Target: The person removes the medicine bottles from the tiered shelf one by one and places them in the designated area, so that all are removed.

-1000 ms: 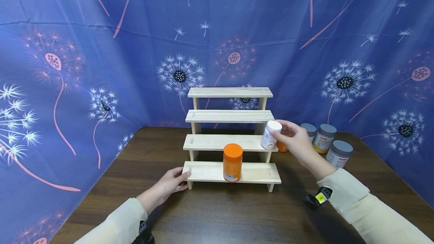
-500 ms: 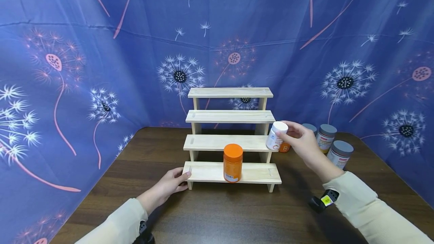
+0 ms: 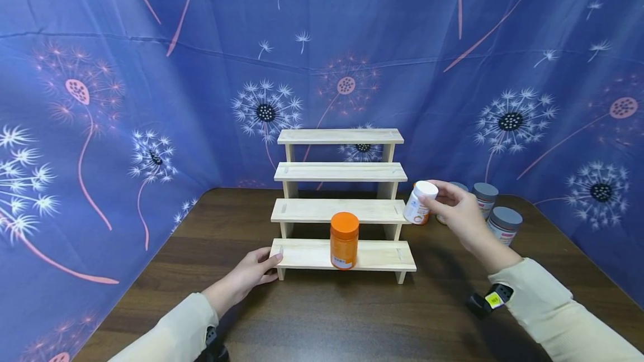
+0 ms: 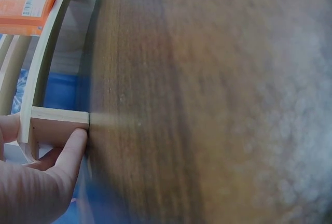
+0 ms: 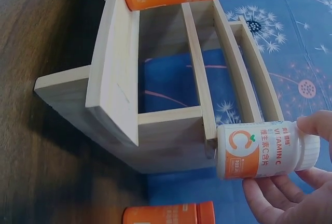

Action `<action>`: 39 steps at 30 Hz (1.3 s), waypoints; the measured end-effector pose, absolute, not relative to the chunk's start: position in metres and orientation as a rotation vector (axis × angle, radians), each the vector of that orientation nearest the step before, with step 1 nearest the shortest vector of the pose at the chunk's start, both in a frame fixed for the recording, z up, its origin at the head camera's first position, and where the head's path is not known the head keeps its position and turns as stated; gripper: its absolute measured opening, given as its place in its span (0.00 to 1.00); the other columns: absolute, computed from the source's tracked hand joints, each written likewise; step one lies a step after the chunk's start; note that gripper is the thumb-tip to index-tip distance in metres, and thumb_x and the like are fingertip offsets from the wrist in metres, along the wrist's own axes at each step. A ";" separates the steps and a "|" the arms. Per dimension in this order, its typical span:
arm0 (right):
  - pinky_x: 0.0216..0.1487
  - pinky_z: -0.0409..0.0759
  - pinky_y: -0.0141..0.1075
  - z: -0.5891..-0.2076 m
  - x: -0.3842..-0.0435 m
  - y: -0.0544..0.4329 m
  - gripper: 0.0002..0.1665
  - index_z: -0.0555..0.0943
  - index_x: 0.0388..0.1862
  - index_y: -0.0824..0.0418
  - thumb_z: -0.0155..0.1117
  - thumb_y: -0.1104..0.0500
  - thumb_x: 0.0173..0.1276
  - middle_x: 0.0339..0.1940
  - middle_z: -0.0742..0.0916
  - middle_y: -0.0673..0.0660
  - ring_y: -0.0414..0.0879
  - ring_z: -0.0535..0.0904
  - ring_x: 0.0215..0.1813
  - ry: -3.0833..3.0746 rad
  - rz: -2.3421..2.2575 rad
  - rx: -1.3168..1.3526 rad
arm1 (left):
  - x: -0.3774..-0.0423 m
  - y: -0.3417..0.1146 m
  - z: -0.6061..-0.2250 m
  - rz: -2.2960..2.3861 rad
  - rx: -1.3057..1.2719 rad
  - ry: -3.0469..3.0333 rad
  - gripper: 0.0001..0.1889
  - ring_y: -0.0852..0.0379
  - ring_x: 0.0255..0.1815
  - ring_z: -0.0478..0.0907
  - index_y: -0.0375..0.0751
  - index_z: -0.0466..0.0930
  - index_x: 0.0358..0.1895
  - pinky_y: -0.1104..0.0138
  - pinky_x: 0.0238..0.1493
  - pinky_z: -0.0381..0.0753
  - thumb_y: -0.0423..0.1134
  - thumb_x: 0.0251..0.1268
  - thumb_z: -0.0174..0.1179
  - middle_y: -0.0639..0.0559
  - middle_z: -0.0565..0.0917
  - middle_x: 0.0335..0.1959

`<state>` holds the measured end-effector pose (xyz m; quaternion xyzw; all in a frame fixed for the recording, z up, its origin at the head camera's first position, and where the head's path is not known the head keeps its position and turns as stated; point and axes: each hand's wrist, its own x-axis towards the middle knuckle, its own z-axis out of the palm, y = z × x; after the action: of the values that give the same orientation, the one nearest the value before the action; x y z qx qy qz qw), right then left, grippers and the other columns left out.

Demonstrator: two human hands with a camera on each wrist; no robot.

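Note:
A pale wooden stepped shelf [image 3: 307, 253] stands on the table in the head view. At its lower left corner, my left hand [image 3: 244, 274] grips the lowest step, with the thumb on top; in the left wrist view a finger [image 4: 72, 154] touches the support below. My right hand [image 3: 460, 218] pinches a white vitamin C bottle [image 3: 417, 208] near its white cap. This bottle is tilted, just off the right end of the second step. On the lowest step stands an orange jar [image 3: 344, 247] with an orange lid.
Right of the shelf stand several jars with grey lids, such as one grey-lidded jar [image 3: 504, 225], partly hidden by my right hand. Another orange bottle [image 5: 166, 214] shows below the white bottle in the right wrist view. A blue dandelion-print cloth [image 3: 322, 88] hangs behind the table.
My right hand has carried the white bottle to the right, from over the second step's right end to beyond it. My left hand keeps its place on the shelf.

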<state>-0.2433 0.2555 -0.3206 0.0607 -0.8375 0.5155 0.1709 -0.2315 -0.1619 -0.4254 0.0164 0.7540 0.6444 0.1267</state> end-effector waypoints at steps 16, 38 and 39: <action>0.37 0.77 0.17 -0.328 -0.238 0.271 0.35 0.72 0.65 0.67 0.66 0.47 0.66 0.44 0.81 0.47 0.24 0.74 0.39 -2.439 1.315 0.030 | -0.233 -0.160 -0.423 1.861 0.016 2.213 0.25 0.49 0.53 0.78 0.23 0.64 0.65 0.54 0.57 0.82 0.38 0.74 0.53 0.33 0.76 0.56; 0.34 0.77 0.17 -0.360 -0.244 0.298 0.32 0.71 0.63 0.73 0.66 0.55 0.66 0.54 0.80 0.70 0.21 0.70 0.34 -2.479 1.300 -0.125 | -0.231 -0.160 -0.425 1.876 0.008 2.203 0.27 0.48 0.54 0.78 0.22 0.63 0.66 0.54 0.57 0.81 0.39 0.73 0.54 0.32 0.75 0.56; 0.33 0.77 0.17 -0.361 -0.244 0.300 0.32 0.71 0.62 0.73 0.66 0.56 0.66 0.54 0.80 0.71 0.21 0.70 0.34 -2.483 1.297 -0.127 | -0.231 -0.160 -0.425 1.877 0.010 2.201 0.27 0.49 0.54 0.78 0.22 0.63 0.66 0.54 0.57 0.81 0.39 0.73 0.54 0.33 0.76 0.56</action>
<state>-0.2440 0.2996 -0.3615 -0.0445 -0.8729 0.4561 0.1678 -0.2308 -0.1604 -0.4250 0.0034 0.7550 0.6439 0.1242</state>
